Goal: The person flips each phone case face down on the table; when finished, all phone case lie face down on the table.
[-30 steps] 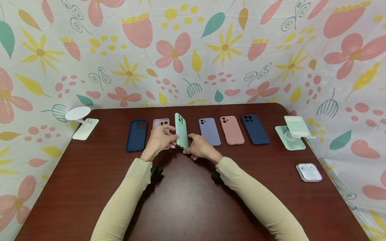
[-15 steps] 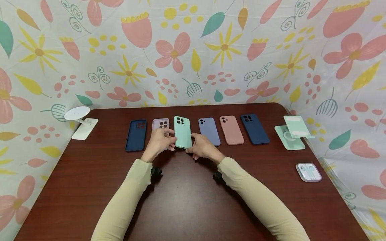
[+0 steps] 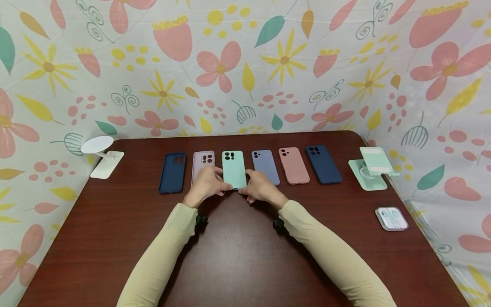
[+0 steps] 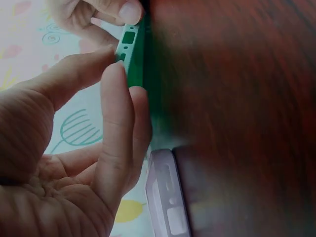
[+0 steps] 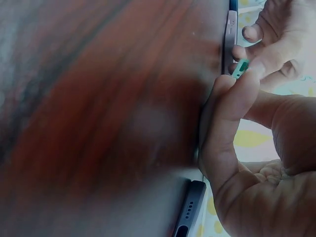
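A mint-green phone case lies camera-end away from me in the middle of a row of phone cases. My left hand pinches its lower left corner between thumb and fingers. At the opposite lower corner, my right hand holds the case with thumb and fingertips. The left wrist view shows the port openings along the bottom edge of the mint case. Partly behind my left hand is a lilac phone case. A periwinkle phone case lies just right of the mint one.
Further along the row lie a dark blue case at left, then a pink case and another blue case at right. A white stand, a mint stand and boxed earphones sit near the table's sides.
The mint case has turned from standing on its edge to facing up, then lowered flat into the row. My left hand has shifted slightly right, toward its lower corner.
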Motion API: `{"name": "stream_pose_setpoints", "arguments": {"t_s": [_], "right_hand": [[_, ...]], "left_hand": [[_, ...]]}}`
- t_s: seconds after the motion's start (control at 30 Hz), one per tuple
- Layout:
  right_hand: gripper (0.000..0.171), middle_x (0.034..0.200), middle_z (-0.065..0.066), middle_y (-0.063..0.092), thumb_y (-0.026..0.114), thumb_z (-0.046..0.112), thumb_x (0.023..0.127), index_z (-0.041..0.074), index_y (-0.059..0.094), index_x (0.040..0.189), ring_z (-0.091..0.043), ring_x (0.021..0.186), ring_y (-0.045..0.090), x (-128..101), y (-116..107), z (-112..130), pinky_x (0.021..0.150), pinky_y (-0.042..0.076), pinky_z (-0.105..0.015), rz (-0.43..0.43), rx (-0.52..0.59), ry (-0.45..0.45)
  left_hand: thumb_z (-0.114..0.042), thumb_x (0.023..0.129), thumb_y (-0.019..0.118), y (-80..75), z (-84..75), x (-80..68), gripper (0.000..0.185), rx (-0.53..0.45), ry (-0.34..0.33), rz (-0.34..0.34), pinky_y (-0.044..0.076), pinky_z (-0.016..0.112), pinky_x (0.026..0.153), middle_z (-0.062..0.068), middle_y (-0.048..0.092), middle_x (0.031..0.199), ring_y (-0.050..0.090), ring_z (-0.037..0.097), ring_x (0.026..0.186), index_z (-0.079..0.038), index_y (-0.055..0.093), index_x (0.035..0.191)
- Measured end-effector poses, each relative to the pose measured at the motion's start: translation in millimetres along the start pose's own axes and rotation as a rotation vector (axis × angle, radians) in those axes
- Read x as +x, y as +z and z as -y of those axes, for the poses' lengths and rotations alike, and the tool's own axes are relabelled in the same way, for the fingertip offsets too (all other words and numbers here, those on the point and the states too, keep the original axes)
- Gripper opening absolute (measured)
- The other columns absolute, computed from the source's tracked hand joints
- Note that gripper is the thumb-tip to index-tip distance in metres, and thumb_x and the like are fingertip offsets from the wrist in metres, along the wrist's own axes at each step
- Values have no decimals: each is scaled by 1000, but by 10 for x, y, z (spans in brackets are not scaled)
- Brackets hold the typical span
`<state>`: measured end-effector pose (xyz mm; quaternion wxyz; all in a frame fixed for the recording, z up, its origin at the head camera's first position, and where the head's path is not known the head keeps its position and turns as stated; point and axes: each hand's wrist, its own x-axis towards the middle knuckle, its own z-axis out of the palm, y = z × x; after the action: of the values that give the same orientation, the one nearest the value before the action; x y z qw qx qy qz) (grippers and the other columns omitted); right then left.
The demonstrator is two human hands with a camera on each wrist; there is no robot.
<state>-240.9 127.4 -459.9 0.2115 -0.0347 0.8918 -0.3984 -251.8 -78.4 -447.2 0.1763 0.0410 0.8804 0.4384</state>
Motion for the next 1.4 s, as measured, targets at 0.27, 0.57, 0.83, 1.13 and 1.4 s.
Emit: {"name": "stream_pose_setpoints", "arguments": {"t_s": [0.27, 0.57, 0.83, 1.13, 1.4], "right_hand": [[86, 86, -14, 73, 78, 13, 102, 1, 29, 171, -16, 53, 70, 1, -3, -8, 57, 63, -30, -7, -10, -1], [85, 86, -13, 73, 77, 14, 103, 0, 29, 171, -17, 54, 71, -8, -1, -7, 58, 63, -30, -13, -27, -6], [91, 74, -10, 74, 79, 23, 102, 2, 24, 172, -18, 53, 71, -40, 8, 23, 57, 62, -31, -45, -63, -1], [91, 71, -6, 73, 82, 28, 100, 4, 28, 171, -18, 51, 69, -100, 153, 194, 54, 59, -31, -86, -52, -112], [99, 71, -8, 74, 81, 28, 101, 2, 19, 173, -18, 49, 68, -40, 405, 338, 52, 60, -33, -48, 46, -165]], "left_hand": [[-19, 91, 90, 51, -66, -5, 77, 196, 18, -10, 67, 36, 87, 8, 84, 92, 78, 11, 64, 1, 55, 156], [-22, 90, 91, 97, -68, 44, 54, 314, 40, -4, 66, 38, 88, 4, 77, 68, 76, 11, 58, 2, 70, 135], [-25, 97, 84, 66, -25, -34, 69, 247, 36, -23, 67, 40, 92, 4, 80, 76, 75, 11, 58, 0, 57, 156], [-28, 99, 82, -244, 92, -208, 69, 217, 39, -48, 68, 38, 81, 19, 79, 107, 78, 14, 62, 0, 56, 157], [-27, 98, 82, -504, 216, -277, 73, 261, -3, -69, 68, 40, 86, 23, 80, 113, 78, 14, 61, 3, 54, 157]]}}
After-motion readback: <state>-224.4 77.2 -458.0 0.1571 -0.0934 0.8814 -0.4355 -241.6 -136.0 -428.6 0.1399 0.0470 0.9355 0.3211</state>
